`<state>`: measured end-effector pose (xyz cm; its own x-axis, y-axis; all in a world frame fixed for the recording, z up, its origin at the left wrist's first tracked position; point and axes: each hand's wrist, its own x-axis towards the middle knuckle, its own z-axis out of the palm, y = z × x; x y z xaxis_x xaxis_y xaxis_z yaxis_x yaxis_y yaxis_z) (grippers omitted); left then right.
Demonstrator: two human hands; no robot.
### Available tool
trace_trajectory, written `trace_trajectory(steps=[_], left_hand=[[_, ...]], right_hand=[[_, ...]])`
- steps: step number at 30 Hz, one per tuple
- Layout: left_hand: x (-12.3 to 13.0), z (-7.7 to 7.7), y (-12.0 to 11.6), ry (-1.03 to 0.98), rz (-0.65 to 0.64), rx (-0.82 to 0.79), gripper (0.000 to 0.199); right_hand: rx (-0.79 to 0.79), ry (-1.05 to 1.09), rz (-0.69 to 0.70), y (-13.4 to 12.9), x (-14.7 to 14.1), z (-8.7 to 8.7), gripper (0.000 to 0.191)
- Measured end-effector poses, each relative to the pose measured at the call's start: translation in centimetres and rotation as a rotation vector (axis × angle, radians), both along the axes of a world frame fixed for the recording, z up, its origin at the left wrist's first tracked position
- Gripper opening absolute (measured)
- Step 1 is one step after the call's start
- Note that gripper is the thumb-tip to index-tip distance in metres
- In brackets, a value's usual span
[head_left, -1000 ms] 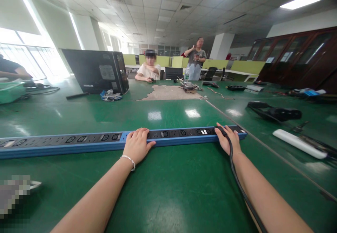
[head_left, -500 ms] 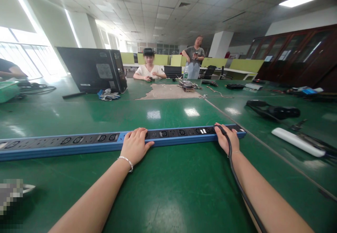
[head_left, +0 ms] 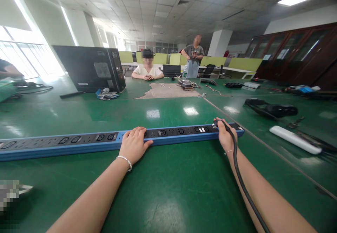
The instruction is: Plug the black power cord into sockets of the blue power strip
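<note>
A long blue power strip with black sockets lies across the green table. My left hand rests over the strip's middle, fingers wrapped on its top and thumb along the near side. Near the strip's right end, my right hand is closed on a black plug. Metal prongs show at the plug's left end, out of the sockets. From the plug a thick black cable runs down over my right wrist and forearm.
A black computer case stands at the back left, with gloves beside it. On the right are a white bar and a black object. One person sits across the table; another stands behind.
My right hand has lifted and turned a little, and the plug has come up off the strip with its prongs now showing. My left hand stays on the strip.
</note>
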<state>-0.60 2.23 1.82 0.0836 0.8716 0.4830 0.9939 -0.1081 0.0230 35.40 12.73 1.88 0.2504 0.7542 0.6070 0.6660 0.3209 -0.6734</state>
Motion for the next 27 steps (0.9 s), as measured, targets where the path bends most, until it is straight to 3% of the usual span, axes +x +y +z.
trace_trajectory(steps=[6,9,17,27], left_hand=[[0.0,0.0,0.0,-0.005,0.000,-0.012,0.046],[0.0,0.1,-0.1,-0.008,0.000,-0.014,0.046],[0.1,0.0,0.0,-0.018,-0.004,-0.003,0.046],[0.1,0.1,-0.1,-0.006,-0.002,-0.005,0.047]], right_hand=[[-0.117,-0.075,0.199,-1.4,-5.2,0.8,0.045],[-0.208,-0.116,0.205,-2.1,-6.8,1.0,0.044],[-0.220,-0.296,0.248,-2.6,-8.0,0.3,0.040],[-0.189,-0.384,0.122,-3.2,-9.1,0.5,0.040]])
